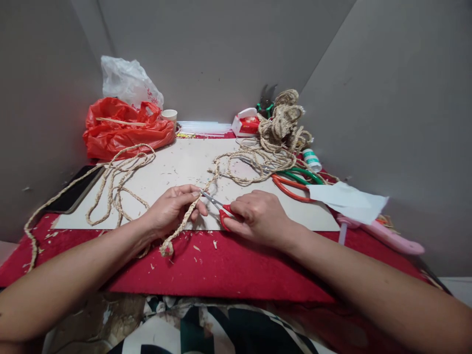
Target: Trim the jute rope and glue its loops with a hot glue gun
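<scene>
My left hand (179,205) pinches a braided straw rope (188,216) near the middle of the board's front edge. The rope's knotted end (167,247) hangs down toward me over the red cloth. In my right hand (258,216) is a pair of small scissors (225,211) with red handles. Their blade tips touch or lie right beside the rope at my left fingertips; whether the blades are parted I cannot tell. From there the rope runs back toward a loose pile of thinner cord (254,164).
A white board (177,169) lies on red cloth (206,275). At the left are more braided rope (110,196), a phone (73,191) and a red plastic bag (125,132). On the right are larger scissors (291,189), a paper sheet (348,200), and a pink glue gun (391,236).
</scene>
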Demonstrator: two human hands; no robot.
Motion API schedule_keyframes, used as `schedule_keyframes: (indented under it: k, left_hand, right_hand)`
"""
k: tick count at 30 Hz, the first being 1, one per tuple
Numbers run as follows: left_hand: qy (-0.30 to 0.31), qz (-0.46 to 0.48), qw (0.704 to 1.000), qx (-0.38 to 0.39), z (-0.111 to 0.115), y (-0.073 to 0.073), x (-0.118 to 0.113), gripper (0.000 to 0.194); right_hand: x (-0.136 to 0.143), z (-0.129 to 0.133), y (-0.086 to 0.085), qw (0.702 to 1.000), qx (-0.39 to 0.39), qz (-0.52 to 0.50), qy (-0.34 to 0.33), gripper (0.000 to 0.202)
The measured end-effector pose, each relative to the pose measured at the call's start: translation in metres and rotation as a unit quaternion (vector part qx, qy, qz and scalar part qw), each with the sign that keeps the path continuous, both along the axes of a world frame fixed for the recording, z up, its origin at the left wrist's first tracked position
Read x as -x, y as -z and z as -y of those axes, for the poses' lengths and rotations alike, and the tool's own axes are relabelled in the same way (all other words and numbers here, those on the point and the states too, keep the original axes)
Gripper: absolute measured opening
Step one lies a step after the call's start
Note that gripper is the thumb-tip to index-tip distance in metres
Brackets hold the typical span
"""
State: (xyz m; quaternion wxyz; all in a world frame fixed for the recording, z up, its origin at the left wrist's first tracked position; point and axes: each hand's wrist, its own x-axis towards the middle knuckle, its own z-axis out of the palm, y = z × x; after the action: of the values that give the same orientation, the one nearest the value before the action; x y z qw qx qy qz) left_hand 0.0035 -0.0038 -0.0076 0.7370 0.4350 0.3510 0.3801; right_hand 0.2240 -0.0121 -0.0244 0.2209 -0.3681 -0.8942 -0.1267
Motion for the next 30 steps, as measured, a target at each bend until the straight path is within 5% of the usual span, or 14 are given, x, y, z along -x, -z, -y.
schedule_keyframes:
  k: [16,30]
  left_hand:
    - [0.004,0.001,1.000,0.003,0.0011,0.0001,0.0004,0.016]
    - [0.006,0.017,1.000,0.006,0.0003,-0.0044,0.0011,0.008]
  right_hand:
    - [0.0012,0.0012,-0.0052,0.999,0.048,-0.012,0.019,0.029]
    - [-0.0032,-0.0012,-0.0018,0.998,0.018,-0.040,-0.047,0.033]
